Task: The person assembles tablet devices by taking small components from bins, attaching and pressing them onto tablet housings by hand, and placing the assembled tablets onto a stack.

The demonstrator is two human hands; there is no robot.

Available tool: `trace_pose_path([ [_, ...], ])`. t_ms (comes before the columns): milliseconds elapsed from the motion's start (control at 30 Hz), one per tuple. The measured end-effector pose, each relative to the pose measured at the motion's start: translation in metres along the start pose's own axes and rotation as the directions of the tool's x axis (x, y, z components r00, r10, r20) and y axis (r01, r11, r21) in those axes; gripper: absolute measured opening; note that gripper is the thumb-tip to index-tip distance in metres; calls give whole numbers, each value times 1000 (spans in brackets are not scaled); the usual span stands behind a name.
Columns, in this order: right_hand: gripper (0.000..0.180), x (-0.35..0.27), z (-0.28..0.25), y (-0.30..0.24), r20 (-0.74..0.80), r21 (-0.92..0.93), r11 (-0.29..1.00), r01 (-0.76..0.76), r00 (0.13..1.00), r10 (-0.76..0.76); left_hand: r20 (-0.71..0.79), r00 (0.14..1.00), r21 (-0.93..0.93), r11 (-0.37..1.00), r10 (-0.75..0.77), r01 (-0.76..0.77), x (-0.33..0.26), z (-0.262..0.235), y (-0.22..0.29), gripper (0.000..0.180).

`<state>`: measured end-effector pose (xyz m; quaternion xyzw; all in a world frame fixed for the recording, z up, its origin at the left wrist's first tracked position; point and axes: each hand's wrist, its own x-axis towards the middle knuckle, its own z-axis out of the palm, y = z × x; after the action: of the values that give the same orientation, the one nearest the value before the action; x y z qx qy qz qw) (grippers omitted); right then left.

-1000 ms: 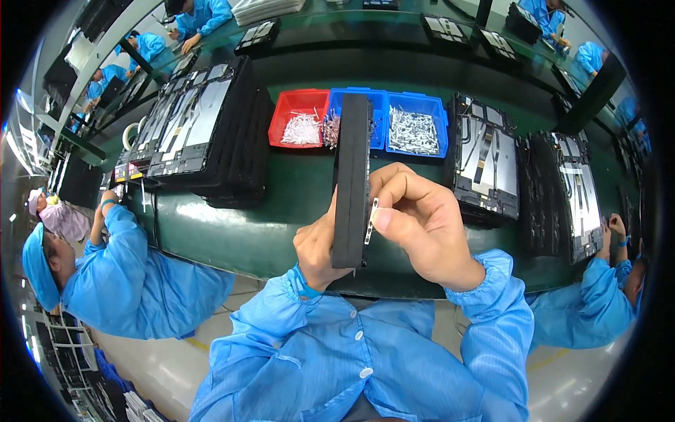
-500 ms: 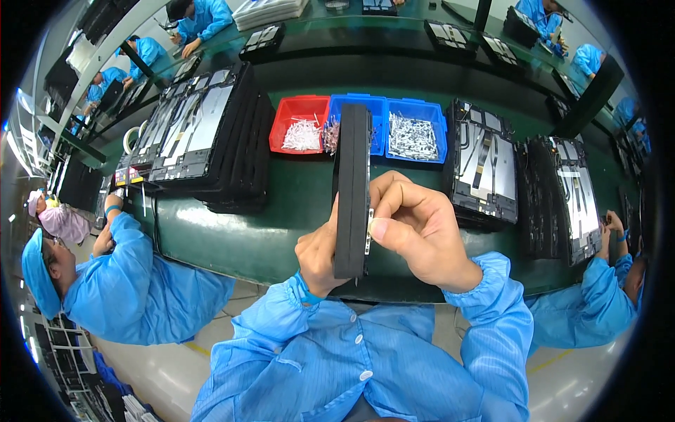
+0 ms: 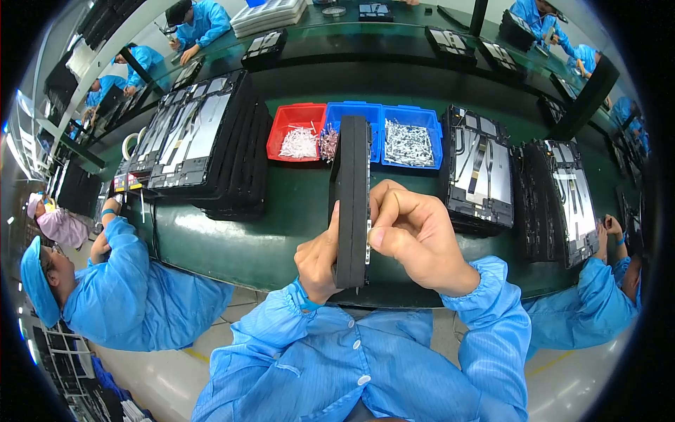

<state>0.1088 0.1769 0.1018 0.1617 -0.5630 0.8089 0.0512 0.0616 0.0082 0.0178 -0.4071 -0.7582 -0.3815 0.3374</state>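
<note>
One black panel [image 3: 353, 204] upright on edge above the table [image 3: 211, 250], gripped in the left hand [image 3: 316, 267]; right hand [image 3: 422, 246] pinches a small pale strip [image 3: 368, 254], apparently touching the panel's right side.

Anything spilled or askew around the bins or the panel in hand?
Nothing stands out. The small parts lie inside the red bin and right blue bin, with no spill visible; the panel, held on edge in the left hand, hides part of the middle bin.

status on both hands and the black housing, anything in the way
Left hand holding black housing edge-on; right hand pinching thin pale strip at its right side; housing partly hides middle blue bin.
</note>
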Motion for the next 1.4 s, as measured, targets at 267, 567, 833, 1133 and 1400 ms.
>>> trace_pose_path([
  [267, 7, -2, 2, -3, -69, 202, 959, -198, 974, 216, 26, 1000, -2, 1000, -9, 9, 1, -1, 4, 59],
  [567, 20, -9, 7, 2, -56, 243, 953, -180, 978, 199, 60, 998, -47, 999, 23, -20, 3, -3, 5, 64],
  [833, 48, -27, -8, 4, -35, -52, 990, 133, 990, -135, 139, 984, -172, 976, -111, 135, -17, 3, -12, 45],
  [1133, 50, -90, -65, -19, -579, -469, 877, -102, 785, -218, 734, 552, -637, -117, -396, 762, 105, 42, 25, 53],
  [1400, 41, -86, -155, -30, -737, -498, 817, -290, 639, -222, 487, 844, -465, 752, -224, 468, 85, 144, 33, 50],
])
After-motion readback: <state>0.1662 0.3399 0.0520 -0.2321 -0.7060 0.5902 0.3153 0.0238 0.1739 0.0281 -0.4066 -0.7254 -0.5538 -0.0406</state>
